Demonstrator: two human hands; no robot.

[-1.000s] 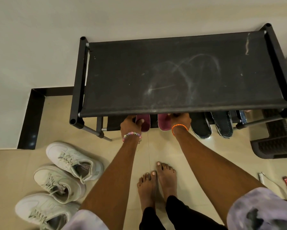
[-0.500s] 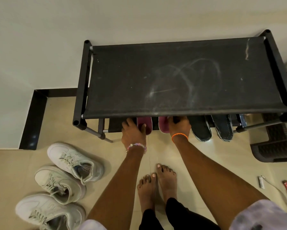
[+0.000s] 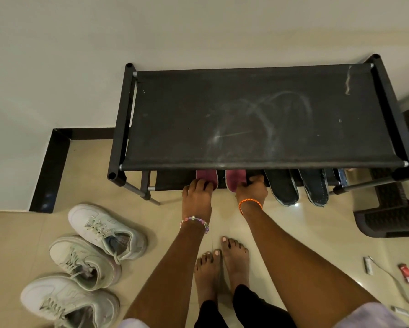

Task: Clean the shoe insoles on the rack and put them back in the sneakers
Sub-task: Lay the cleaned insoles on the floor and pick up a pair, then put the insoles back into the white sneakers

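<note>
Two pink insoles lie on the lower shelf of the black shoe rack (image 3: 125,114), their ends poking out from under the top shelf. My left hand (image 3: 197,197) has its fingers curled over the end of the left pink insole (image 3: 207,176). My right hand (image 3: 252,190) grips the right pink insole (image 3: 234,181) at its edge. Two dark insoles (image 3: 281,185) lie to the right on the same shelf. Three white sneakers (image 3: 104,229) stand on the floor at the left.
The rack's top shelf (image 3: 258,119) is dusty black fabric and hides most of the lower shelf. A dark woven basket (image 3: 390,218) sits at the right. Small wrappers (image 3: 406,274) lie on the tile floor at lower right. My bare feet (image 3: 222,263) stand before the rack.
My left hand has drawn back from under the top shelf toward me, still on the left pink insole. My right hand stays on the right pink insole.
</note>
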